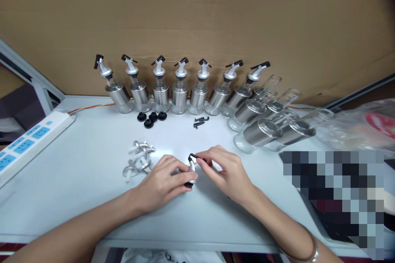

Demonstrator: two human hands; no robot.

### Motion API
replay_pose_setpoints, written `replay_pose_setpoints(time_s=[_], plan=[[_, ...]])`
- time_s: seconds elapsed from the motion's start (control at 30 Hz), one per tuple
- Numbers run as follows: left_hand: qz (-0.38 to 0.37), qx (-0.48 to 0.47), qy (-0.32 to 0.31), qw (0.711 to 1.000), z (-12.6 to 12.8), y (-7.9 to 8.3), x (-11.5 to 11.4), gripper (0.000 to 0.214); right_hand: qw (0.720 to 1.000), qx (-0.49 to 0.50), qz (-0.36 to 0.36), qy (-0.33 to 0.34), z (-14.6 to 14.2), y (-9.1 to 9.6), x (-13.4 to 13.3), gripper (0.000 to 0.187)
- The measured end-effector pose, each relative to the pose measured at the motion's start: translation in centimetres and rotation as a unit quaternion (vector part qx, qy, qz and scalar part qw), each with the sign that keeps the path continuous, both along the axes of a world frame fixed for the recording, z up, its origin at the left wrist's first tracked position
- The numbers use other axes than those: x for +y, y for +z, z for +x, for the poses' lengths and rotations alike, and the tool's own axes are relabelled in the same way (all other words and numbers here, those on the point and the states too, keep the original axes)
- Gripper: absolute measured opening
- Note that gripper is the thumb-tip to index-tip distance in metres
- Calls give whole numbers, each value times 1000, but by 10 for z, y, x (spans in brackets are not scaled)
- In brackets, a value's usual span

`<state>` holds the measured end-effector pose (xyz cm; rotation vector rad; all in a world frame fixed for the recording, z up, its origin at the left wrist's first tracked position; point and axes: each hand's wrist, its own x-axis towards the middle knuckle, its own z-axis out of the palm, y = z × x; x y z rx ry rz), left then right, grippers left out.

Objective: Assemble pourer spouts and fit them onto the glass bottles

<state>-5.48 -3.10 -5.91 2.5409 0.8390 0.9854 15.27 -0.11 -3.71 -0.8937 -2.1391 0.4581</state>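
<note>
My left hand [166, 176] is closed round a silver pourer spout [192, 168] with a black stopper [188, 185] at its base, held over the table's front middle. Between the thumb and fingers of my right hand [228, 172] is a small black lever [194, 156], its bent end at the top of the spout. Left of my left hand lie several loose silver spouts [143, 148]. Farther back are several black stoppers [148, 123] and a few more black levers [200, 122].
Along the cardboard wall [191, 16] stands a row of bottles with pourers [180, 98]. Several open bottles [262, 131] without pourers stand at the right. A white power strip [33, 139] lies at the left, and a plastic bag [364, 127] at the far right.
</note>
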Motion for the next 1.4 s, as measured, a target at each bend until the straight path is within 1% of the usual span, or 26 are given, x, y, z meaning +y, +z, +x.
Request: replay_pose_setpoints(time_s=[0.3,0.43,0.53,0.6,0.77,0.87,1.03,1.13,1.23,1.4], plan=[[0,5,38,999,-1,1,1,20,999,7,44,28,-1,-4,-1,18],[-1,-10,34,999,-1,-1,0,23,998,-8,47,32,-1,-8,0,20],[5,-20,31,999,-1,-1,0,23,998,10,47,36,-1,-9,-1,21],[6,-22,29,999,0,-1,-1,23,998,33,36,38,-1,-8,-2,21],[0,-31,19,999,-1,3,-4,25,995,69,-35,65,-1,-2,-4,21],[6,-37,4,999,-1,5,-4,27,992,85,-49,79,-1,-1,-4,18],[3,-36,19,999,-1,6,-3,22,992,116,-32,43,-5,-5,-6,19],[21,-23,39,999,-1,6,-3,21,991,131,-5,24,-6,-7,-8,21],[40,-15,62,997,0,5,-3,20,990,138,6,14,-6,-8,-9,24],[56,-19,65,996,0,5,-1,20,989,144,16,-1,-7,-7,-9,24]])
